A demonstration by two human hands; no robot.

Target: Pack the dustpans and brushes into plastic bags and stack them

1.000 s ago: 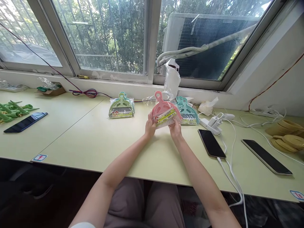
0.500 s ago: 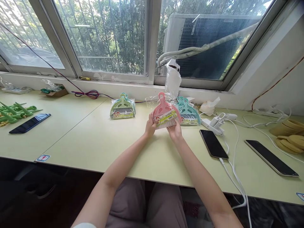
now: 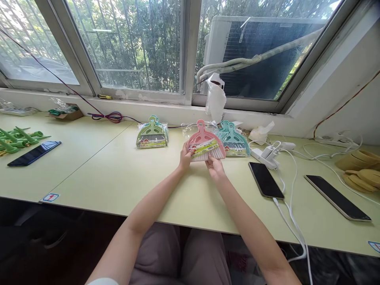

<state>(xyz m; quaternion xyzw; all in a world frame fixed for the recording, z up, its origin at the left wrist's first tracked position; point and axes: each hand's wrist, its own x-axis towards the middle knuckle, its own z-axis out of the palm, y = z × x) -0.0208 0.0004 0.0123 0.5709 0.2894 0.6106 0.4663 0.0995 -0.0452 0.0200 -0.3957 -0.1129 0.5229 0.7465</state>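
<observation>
Between my hands is a pink dustpan and brush set [image 3: 204, 136] with white bristles, a yellow-green label and a clear plastic wrapper. My left hand [image 3: 185, 156] is closed on its lower left edge. My right hand [image 3: 215, 165] grips the bottom edge from below, thumb on the bristles. Just behind it to the right stands a teal dustpan set [image 3: 236, 138], partly covered by the pink one. A green dustpan set [image 3: 152, 133] in clear wrap sits farther left, apart from my hands.
To the right lie a phone [image 3: 265, 180] on a white cable, another phone [image 3: 337, 197] and a white power strip [image 3: 268, 155]. At left are a dark phone [image 3: 34, 153], green plastic pieces [image 3: 19, 138] and a small cardboard box [image 3: 68, 113]. A window [image 3: 139, 47] rises behind the table [image 3: 118, 178].
The pink set has come down slightly and sits more upright. My right hand has shifted a little left along its bottom edge.
</observation>
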